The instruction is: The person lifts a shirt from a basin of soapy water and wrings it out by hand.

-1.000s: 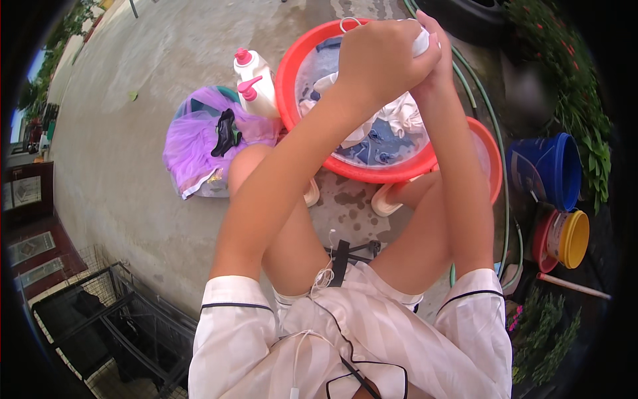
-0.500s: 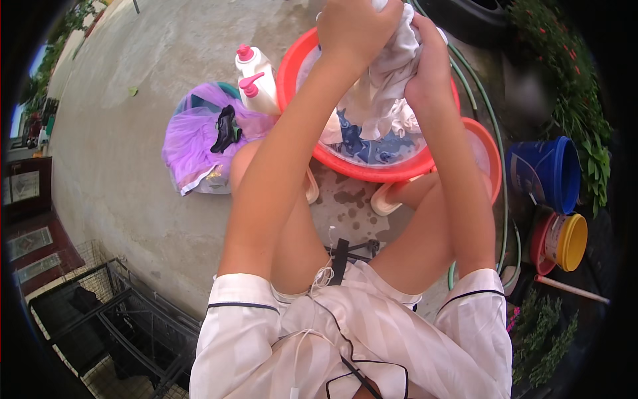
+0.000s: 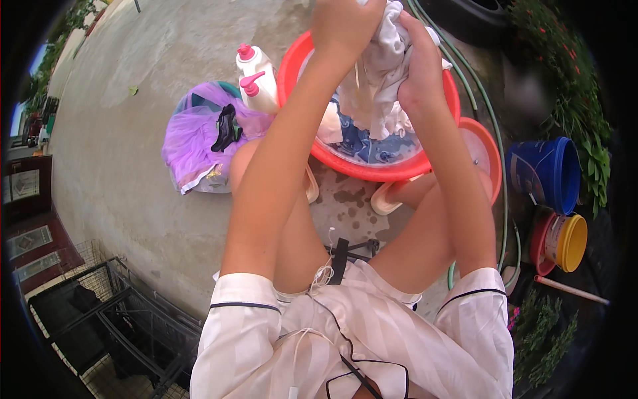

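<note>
Both of my hands grip a wet white garment (image 3: 385, 60) above a large red basin (image 3: 362, 171). My left hand (image 3: 349, 26) is closed on its upper part, near the top edge of the picture. Along the garment's right side my right hand (image 3: 423, 70) wraps round the bunched cloth. The lower end hangs down into the basin. In the basin lie blue cloth (image 3: 372, 145) and some white cloth (image 3: 330, 126) in soapy water. The kind of garment cannot be made out.
Left of the basin stand two white pump bottles (image 3: 260, 86) with pink tops. Purple tulle clothing (image 3: 193, 146) spills over a tub beside them. A smaller red basin (image 3: 490, 156), a green hose (image 3: 503, 199), a blue bucket (image 3: 548, 174) and a yellow bucket (image 3: 570, 243) are at right.
Both hands have shifted slightly left with the white garment. My right hand has turned a little on the cloth, and more blue cloth shows in the basin.
</note>
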`<state>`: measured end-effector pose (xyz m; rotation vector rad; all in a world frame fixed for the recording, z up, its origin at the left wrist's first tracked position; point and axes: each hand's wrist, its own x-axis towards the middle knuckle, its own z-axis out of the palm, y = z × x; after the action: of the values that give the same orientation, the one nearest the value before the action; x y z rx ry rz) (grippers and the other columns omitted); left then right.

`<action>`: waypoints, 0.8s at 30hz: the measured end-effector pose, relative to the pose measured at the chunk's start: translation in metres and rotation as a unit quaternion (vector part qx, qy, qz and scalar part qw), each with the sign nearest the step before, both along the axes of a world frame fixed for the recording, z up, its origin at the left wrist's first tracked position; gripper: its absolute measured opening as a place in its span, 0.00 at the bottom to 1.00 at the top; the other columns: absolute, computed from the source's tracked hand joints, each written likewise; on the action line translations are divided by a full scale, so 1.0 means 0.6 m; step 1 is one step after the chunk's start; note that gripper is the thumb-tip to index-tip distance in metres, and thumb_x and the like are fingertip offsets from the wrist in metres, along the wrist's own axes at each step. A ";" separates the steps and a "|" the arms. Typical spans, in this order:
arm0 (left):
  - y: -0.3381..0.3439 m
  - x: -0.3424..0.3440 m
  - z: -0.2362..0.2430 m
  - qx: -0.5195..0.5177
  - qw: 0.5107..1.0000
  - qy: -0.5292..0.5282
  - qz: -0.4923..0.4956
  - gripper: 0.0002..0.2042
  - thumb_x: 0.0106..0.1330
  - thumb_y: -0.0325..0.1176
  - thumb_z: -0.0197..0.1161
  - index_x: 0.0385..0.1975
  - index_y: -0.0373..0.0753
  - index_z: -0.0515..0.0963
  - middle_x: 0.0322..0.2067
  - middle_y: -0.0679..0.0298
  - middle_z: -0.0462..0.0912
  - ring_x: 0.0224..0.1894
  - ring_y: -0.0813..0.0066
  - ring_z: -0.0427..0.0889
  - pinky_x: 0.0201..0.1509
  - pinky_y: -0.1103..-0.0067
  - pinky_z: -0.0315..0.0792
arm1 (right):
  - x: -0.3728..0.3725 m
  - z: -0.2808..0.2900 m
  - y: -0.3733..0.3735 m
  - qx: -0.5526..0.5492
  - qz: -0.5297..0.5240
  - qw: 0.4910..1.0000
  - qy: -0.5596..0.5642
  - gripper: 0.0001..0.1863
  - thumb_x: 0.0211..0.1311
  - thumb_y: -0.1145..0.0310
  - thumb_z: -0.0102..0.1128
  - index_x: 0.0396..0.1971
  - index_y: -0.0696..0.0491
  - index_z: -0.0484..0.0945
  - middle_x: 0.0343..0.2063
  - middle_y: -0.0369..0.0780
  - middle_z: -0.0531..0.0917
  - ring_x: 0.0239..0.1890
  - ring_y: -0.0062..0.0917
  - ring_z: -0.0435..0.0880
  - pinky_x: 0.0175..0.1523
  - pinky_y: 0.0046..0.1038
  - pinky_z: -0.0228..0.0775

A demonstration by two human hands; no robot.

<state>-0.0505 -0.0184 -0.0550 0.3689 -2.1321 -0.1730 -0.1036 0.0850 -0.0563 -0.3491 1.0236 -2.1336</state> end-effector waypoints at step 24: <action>0.084 -0.001 0.020 0.253 0.967 -0.001 0.003 0.18 0.53 0.46 0.57 0.19 0.35 0.77 0.14 0.53 0.76 0.18 0.57 0.76 0.24 0.69 0.68 | -0.032 -0.004 -0.012 -0.010 -0.052 0.991 -0.125 0.13 0.62 0.62 0.44 0.27 0.52 0.75 0.23 0.34 0.76 0.28 0.20 0.75 0.35 0.23 0.68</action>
<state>-0.0509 0.0318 -0.0433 0.6701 -2.0694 -0.7211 -0.1230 0.0780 -0.0585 -0.0352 0.8910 -2.2143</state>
